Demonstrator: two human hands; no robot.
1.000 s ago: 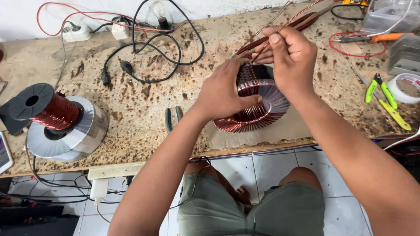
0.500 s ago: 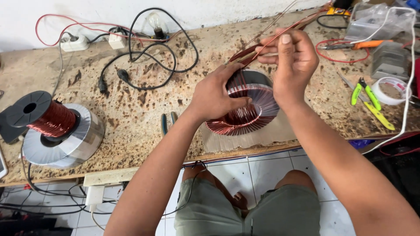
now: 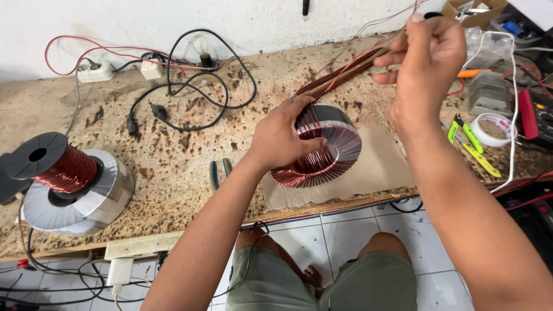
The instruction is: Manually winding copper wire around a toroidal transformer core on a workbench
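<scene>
Far left of the toroidal coil, a spool of copper wire sits on a wrapped toroidal core; pliers lie between. The left hand has its grip clamped over the coil's upper left rim, apparently steadying it on edge on a cardboard sheet on the tabletop. Up and right of the coil, the right hand pinches together on a wire-wound winding shuttle, raised seemingly to keep the strand taut; yellow-green cutters lie further right.
</scene>
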